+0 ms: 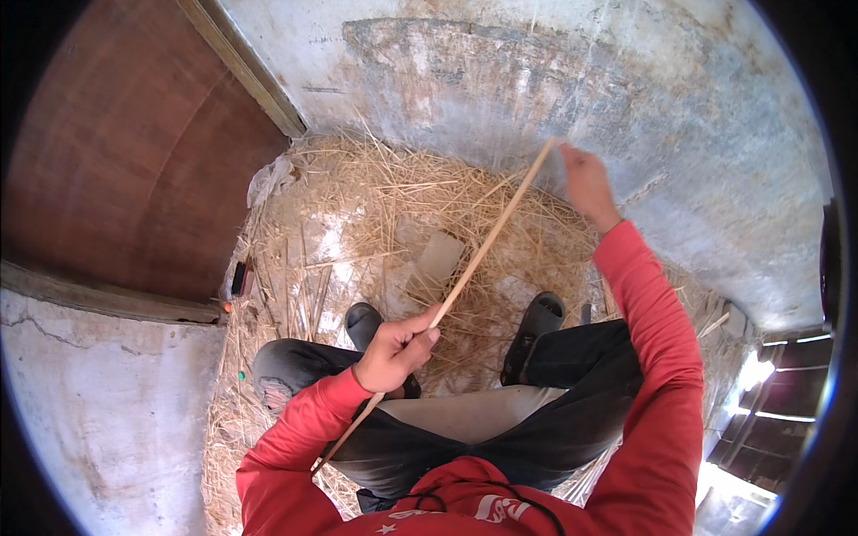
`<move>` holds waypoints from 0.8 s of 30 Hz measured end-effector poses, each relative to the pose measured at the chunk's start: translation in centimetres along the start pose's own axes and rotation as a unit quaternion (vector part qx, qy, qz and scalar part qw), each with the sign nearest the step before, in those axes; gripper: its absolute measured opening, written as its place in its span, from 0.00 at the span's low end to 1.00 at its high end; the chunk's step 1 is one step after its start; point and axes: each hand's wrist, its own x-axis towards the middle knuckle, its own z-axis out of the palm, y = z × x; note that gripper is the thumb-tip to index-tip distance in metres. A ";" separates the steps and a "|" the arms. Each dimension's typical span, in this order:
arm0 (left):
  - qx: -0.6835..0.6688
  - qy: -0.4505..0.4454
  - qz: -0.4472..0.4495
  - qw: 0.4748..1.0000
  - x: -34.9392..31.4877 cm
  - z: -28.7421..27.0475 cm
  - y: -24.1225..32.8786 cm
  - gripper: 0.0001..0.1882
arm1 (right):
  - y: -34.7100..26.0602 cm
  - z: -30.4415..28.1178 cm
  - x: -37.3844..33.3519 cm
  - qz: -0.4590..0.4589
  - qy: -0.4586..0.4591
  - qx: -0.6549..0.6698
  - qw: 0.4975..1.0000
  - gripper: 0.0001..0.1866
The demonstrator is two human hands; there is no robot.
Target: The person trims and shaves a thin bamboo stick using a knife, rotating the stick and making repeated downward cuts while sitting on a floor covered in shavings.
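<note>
A long, thin, pale wooden-looking stick (487,243) runs slantwise from near my left elbow up to the far right. Its lower end, past my wrist, looks browner. My left hand (399,350) is closed around it, thumb on top, above my lap. At the far tip, my right hand (585,179) is raised with its fingers drawn together. Those fingertips are slightly blurred and come right beside the stick's end; whether they pinch the tip or some thin piece is not visible. A greyish-beige cloth or sheet (469,414) spans the space between my thighs.
Loose straw (402,183) covers much of the floor, with a flat brick-like block (438,257) between my sandaled feet. A stained wall (572,80) stands close ahead, near my right hand. At left are a brown door panel (125,170) and a small dark object (239,279).
</note>
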 end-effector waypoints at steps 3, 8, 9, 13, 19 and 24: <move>0.042 0.005 0.023 0.999 -1.4 -0.3 0.3 0.25 | 3.3 -4.6 3.1 0.132 0.031 0.107 0.985 0.34; -0.017 0.005 0.038 0.999 -1.4 -1.0 0.9 0.25 | -1.9 -7.0 -0.2 0.191 0.014 0.266 0.945 0.28; -0.024 -0.008 0.038 0.999 -1.3 -1.0 1.0 0.25 | -3.4 -6.8 -1.0 0.173 -0.020 0.270 0.947 0.28; -0.033 -0.018 0.004 0.999 -0.9 -0.2 1.6 0.25 | -8.7 -4.6 -3.8 0.154 -0.117 0.340 0.920 0.25; -0.092 -0.035 -0.001 0.995 -0.3 -0.4 1.4 0.24 | -11.4 -1.5 -6.1 0.175 -0.168 0.362 0.900 0.18; -0.119 -0.031 -0.024 0.992 -0.2 -0.8 1.3 0.24 | -11.6 -0.5 -8.0 0.166 -0.198 0.315 0.913 0.18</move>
